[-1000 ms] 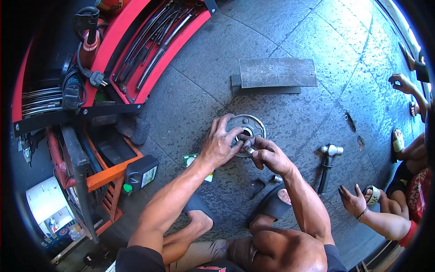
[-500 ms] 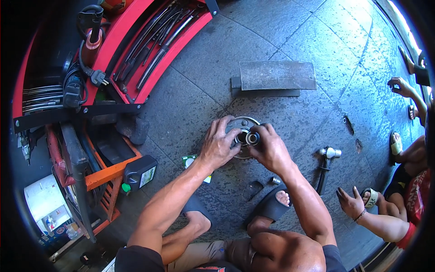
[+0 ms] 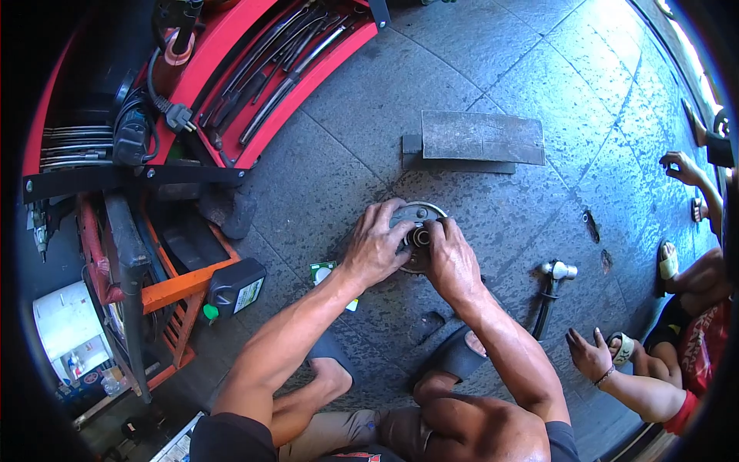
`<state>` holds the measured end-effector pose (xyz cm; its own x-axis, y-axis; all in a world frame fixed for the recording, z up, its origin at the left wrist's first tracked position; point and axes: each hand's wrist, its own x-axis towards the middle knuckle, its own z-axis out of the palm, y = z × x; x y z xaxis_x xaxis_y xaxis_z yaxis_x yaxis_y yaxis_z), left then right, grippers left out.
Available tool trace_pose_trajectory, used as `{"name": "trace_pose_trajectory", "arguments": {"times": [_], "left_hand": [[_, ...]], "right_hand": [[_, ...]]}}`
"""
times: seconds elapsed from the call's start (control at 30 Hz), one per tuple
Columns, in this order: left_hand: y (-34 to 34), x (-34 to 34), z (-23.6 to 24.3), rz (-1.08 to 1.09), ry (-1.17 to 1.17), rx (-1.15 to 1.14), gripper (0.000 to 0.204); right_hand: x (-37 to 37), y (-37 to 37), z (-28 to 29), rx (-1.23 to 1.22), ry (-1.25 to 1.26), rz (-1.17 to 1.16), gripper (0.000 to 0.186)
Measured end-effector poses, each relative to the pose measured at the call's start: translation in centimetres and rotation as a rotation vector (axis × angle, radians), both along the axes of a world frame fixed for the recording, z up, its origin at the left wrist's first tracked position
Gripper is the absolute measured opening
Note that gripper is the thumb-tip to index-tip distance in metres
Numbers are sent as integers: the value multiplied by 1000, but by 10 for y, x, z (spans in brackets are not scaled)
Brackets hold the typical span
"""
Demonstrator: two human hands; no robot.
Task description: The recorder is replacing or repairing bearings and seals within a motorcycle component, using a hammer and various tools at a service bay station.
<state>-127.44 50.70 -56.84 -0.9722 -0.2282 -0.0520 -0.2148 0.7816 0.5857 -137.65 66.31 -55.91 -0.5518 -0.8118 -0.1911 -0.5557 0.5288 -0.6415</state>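
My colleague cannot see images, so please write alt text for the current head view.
A person's left hand and right hand meet over a round metal part on a dark tiled floor. A hammer lies at right; a red tool tray, upper left.

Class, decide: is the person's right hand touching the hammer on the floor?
Apart: the head view plainly shows grey floor tiles between the right hand and the hammer.

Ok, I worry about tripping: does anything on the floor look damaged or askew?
Yes: two dark patches beyond the hammer, to its right, look like chips in the otherwise flat floor. The flat grey plate lies askew over a dark bar, overhanging its right end.
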Motion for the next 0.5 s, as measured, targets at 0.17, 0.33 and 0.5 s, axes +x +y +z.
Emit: {"name": "trace_pose_trajectory", "arguments": {"times": [0.17, 0.33, 0.5], "left_hand": [[-1, 1, 1, 0, -3, -3, 48], [-3, 3, -1, 3, 1, 2, 50], [-5, 5, -2, -9, 19, 15, 54]], "right_hand": [[2, -5, 3, 91, -32, 19, 35], [0, -5, 4, -49, -151, -126, 35], [3, -11, 7, -27, -150, -125, 29]]}}
